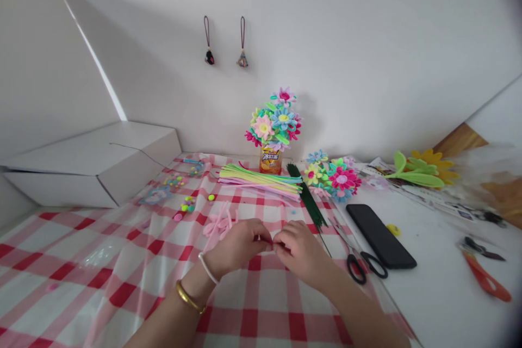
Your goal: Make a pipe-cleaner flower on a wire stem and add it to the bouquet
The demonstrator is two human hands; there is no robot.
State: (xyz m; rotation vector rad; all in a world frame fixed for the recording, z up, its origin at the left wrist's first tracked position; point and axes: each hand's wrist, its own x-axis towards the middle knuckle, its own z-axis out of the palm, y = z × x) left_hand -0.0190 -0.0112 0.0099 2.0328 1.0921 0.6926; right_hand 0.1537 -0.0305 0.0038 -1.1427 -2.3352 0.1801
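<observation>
My left hand (238,243) and my right hand (300,250) meet fingertip to fingertip over the red-and-white checked cloth (101,261). Both are pinched closed on a small thing between them that I cannot make out. The left wrist wears a gold bangle and a white band. Pink pipe-cleaner petals (220,223) lie just beyond the left hand. A bundle of pastel pipe cleaners (261,179) and a bundle of green stems (310,201) lie farther back.
A can holding pipe-cleaner flowers (275,125) stands by the wall, with more flowers (334,176) lying right of it. Black scissors (359,261), a dark phone (381,236) and orange pliers (485,277) lie to the right. Small pompoms (187,204) and a white box (93,160) are on the left.
</observation>
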